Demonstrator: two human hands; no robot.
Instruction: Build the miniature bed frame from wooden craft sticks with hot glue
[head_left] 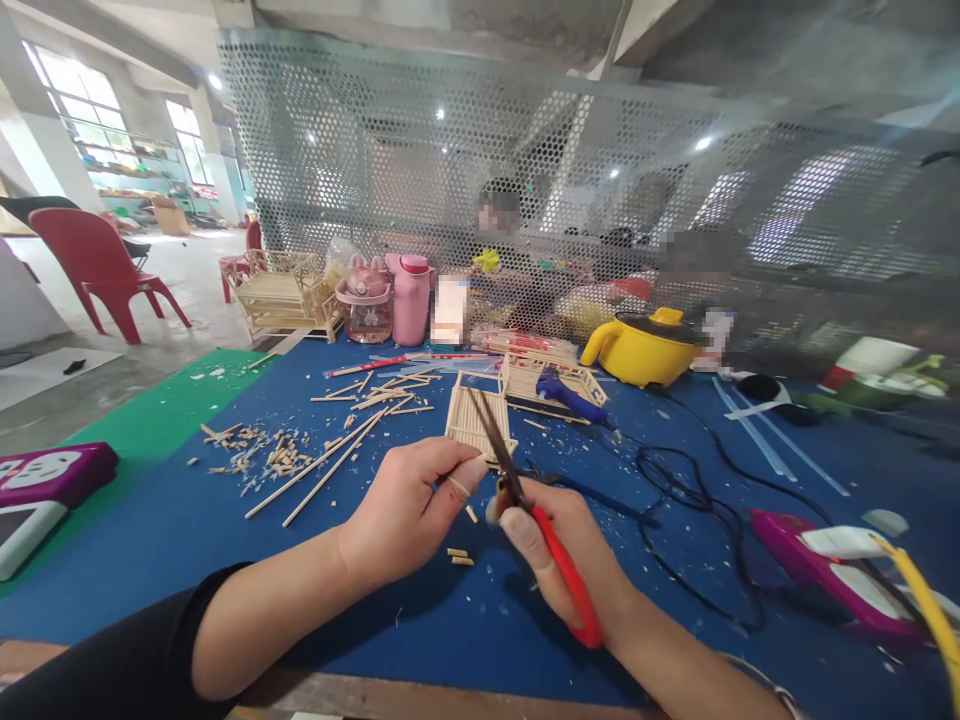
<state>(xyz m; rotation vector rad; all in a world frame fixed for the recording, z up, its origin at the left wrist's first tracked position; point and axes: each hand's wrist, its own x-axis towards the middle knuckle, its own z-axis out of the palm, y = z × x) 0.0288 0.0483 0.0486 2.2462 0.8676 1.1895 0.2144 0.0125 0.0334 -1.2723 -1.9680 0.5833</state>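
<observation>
In the head view my right hand (574,550) is wrapped round scissors (559,560) with red handles, their dark blades pointing up and away. To the left, my left hand (412,500) is closed in a pinch on a thin wooden stick (459,487), mostly hidden by the fingers. The two hands are close but apart, above the blue table. Just beyond them lies a flat panel of wooden sticks (474,418). A blue glue gun (574,395) rests on a small stick frame (517,380) behind. Short cut pieces (459,556) lie below my left hand.
Loose sticks (341,462) and offcuts (277,455) cover the table's left part. A pink bottle (411,305), a yellow pot (649,350) and a stick-built model (281,300) stand at the back before a perforated metal screen (420,150). Black cable (690,500) coils at right.
</observation>
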